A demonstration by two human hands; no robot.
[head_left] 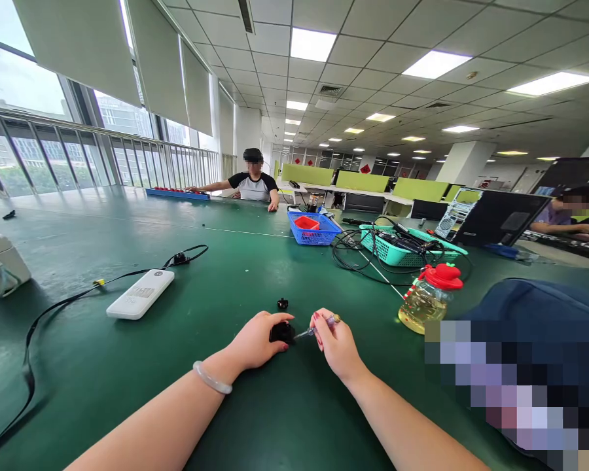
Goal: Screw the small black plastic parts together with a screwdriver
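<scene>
Since the small black part (281,333) sits flat on the green bench (127,366), right in front of me, everything turns on the screwdriver (319,328) lining up with it. My left hand (258,341) is the closer one: its grip is curled over the part from the left, pinning it down. My right hand (338,345) pinches the screwdriver, its handle up by my fingertips. The shaft runs nearly level, right to left, with the tip touching the part's right side, as far as I can tell. A tiny black piece (283,303) lies loose just beyond. Further out there's a white remote-like box (140,294) to the left and an oil bottle (428,299) to the right.
</scene>
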